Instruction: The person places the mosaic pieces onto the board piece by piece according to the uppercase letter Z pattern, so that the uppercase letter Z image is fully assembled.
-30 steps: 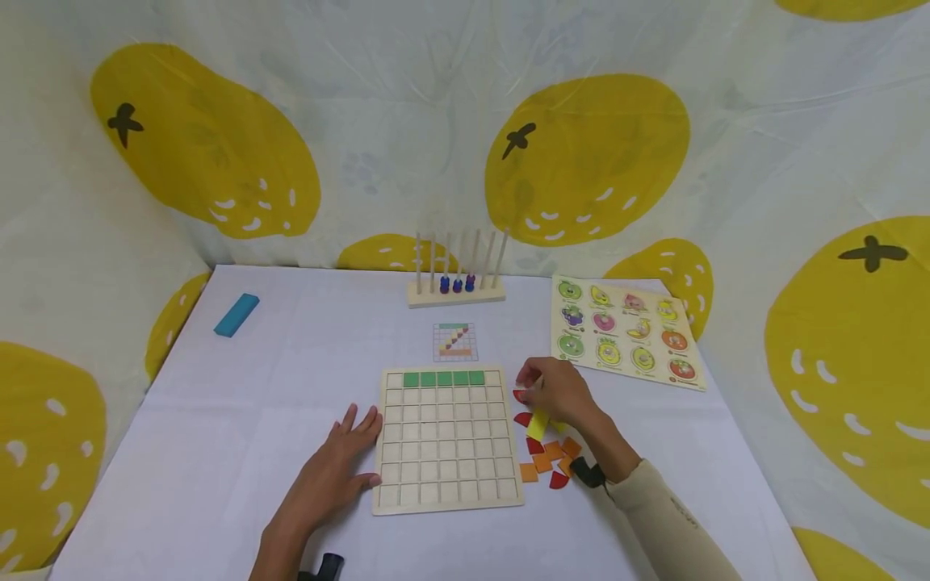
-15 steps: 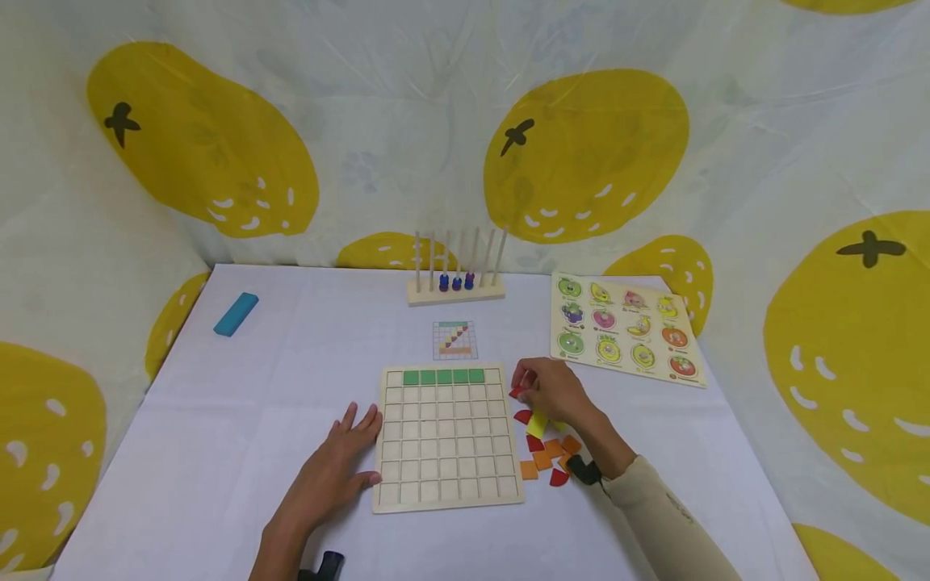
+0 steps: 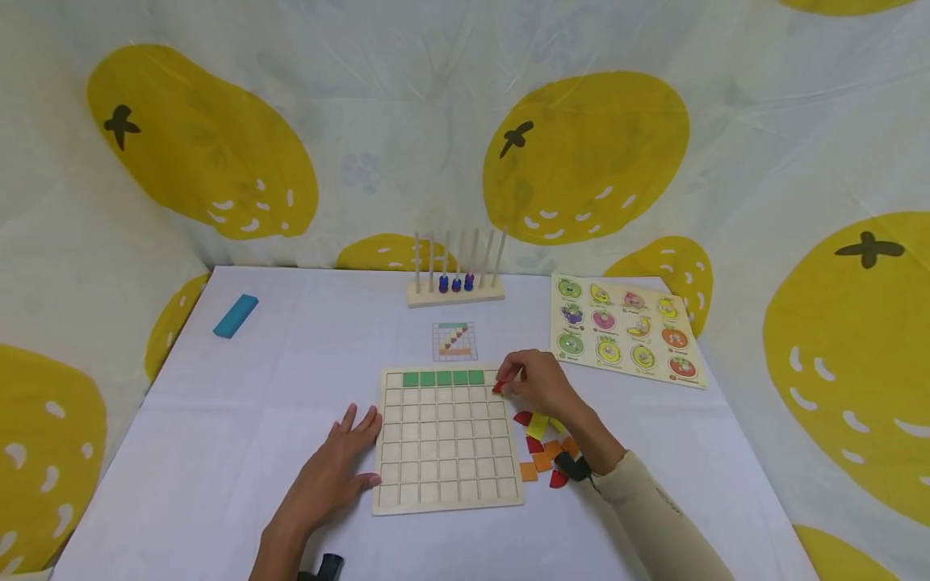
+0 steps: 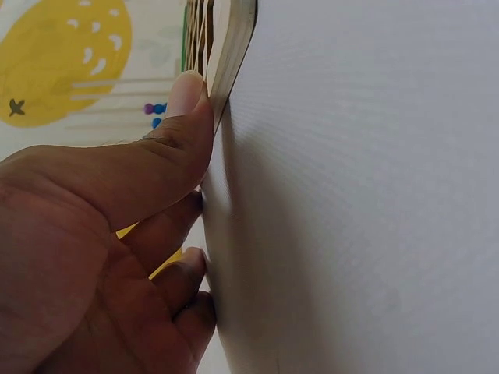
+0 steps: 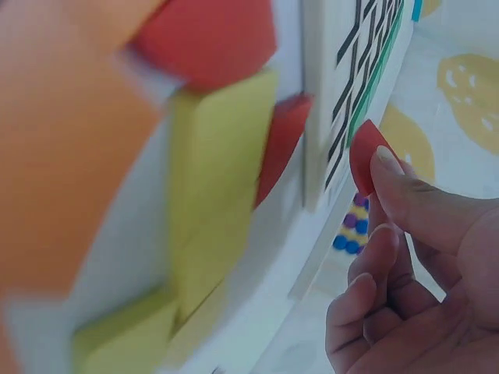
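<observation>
The left hand (image 3: 336,461), fingers spread, touches the left edge of the grid board (image 3: 430,451), apparently steadying it; the right hand (image 3: 541,382) pinches a red piece (image 5: 363,159) near its far right corner. Beyond, a pattern card (image 3: 455,342) lies in view.

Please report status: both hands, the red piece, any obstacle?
Right hand pinches red piece, near far right corner of grid board. Left hand at board's left edge. Nothing seen in the way.

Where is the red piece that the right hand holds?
In the head view, the red piece is pinched by the right hand near the far right corner of the grid board, right of the green tiles.
</observation>
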`<state>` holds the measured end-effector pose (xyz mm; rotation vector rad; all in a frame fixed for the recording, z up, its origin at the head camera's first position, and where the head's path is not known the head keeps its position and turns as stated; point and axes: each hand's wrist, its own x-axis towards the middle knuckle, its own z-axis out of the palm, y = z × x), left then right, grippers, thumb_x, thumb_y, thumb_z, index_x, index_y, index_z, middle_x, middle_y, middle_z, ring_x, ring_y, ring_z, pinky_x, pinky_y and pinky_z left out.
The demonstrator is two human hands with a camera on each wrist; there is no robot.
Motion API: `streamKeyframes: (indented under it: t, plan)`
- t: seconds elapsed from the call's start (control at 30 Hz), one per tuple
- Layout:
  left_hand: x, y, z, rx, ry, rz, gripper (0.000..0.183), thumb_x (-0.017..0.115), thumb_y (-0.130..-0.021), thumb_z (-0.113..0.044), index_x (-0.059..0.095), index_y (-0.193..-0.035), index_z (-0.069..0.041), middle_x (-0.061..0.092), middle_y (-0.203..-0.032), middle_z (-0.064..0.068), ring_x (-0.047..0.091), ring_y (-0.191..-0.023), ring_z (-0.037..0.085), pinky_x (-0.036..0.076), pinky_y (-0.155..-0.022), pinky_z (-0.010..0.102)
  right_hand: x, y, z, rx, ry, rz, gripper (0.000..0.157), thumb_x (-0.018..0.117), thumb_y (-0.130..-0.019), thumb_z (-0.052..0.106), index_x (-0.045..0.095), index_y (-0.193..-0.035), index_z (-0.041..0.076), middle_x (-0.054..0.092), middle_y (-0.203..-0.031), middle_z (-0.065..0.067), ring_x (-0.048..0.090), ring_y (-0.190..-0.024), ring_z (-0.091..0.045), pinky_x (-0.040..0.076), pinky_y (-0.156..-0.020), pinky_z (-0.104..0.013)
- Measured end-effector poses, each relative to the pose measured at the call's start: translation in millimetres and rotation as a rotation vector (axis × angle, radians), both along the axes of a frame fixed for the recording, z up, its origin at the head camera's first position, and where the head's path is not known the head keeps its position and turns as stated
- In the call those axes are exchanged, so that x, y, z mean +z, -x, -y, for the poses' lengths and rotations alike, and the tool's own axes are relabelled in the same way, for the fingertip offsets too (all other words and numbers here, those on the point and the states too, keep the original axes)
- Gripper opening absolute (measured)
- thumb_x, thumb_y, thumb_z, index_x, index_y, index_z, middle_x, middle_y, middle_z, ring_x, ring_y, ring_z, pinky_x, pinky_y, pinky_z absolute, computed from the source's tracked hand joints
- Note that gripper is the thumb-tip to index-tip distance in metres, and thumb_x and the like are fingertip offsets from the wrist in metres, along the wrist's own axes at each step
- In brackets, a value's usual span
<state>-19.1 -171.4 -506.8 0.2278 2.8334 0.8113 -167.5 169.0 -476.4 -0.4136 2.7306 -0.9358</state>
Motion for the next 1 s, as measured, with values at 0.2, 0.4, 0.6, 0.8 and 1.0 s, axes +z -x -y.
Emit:
streamKeyframes:
  t: [0.2, 0.4, 0.6, 0.8, 1.0]
  plan:
    - [-2.1, 0.0, 0.0, 0.004, -0.002, -0.006, 0.099, 0.094, -0.077, -0.019, 0.043, -0.162, -0.008, 0.035, -0.171, 0.007, 0.017, -0.166, 0.038, 0.023, -0.133, 0.056, 0.3, 1.8, 21.3, 0.061, -0.014, -0.003, 0.012, 0.083, -0.091, 0.007, 0.079, -0.087, 0.019, 0.069, -0.084, 0.004, 0.055, -0.078, -0.016, 0.048, -0.070, -0.028]
    - [-3.5, 0.7, -0.6, 0.002, -0.001, -0.004, 0.100, 0.094, -0.077, -0.019, 0.042, -0.162, -0.009, 0.035, -0.171, 0.006, 0.017, -0.166, 0.037, 0.023, -0.133, 0.055, -2.9, 4.2, 34.9, 0.073, -0.028, -0.007, 0.017, 0.078, -0.089, 0.000, 0.080, -0.086, 0.017, 0.069, -0.086, 0.002, 0.056, -0.077, -0.017, 0.049, -0.069, -0.030]
    - [-3.0, 0.2, -0.5, 0.004, 0.000, -0.001, 0.100, 0.094, -0.077, -0.020, 0.043, -0.162, -0.009, 0.035, -0.171, 0.006, 0.017, -0.166, 0.037, 0.024, -0.133, 0.055, -8.8, 4.6, 41.8, 0.073, -0.056, 0.002, 0.016, 0.079, -0.091, 0.004, 0.081, -0.084, 0.018, 0.066, -0.084, 0.005, 0.056, -0.077, -0.016, 0.049, -0.070, -0.030]
    - [-1.6, -1.7, 1.5, 0.008, -0.001, -0.008, 0.099, 0.094, -0.077, -0.020, 0.043, -0.162, -0.009, 0.035, -0.171, 0.006, 0.018, -0.166, 0.038, 0.024, -0.133, 0.056, -10.5, 4.0, 45.9, 0.067, -0.046, -0.027, 0.018, 0.079, -0.090, 0.002, 0.078, -0.081, 0.018, 0.066, -0.077, 0.006, 0.057, -0.074, -0.015, 0.049, -0.069, -0.031]
    - [-2.7, -2.2, 2.2, 0.010, -0.014, -0.015, 0.098, 0.094, -0.078, -0.020, 0.043, -0.162, -0.010, 0.036, -0.171, 0.005, 0.019, -0.166, 0.037, 0.024, -0.133, 0.055, -8.3, 1.2, 43.8, 0.042, -0.045, -0.017, 0.014, 0.082, -0.091, 0.008, 0.078, -0.083, 0.019, 0.066, -0.079, 0.006, 0.058, -0.075, -0.016, 0.049, -0.070, -0.032]
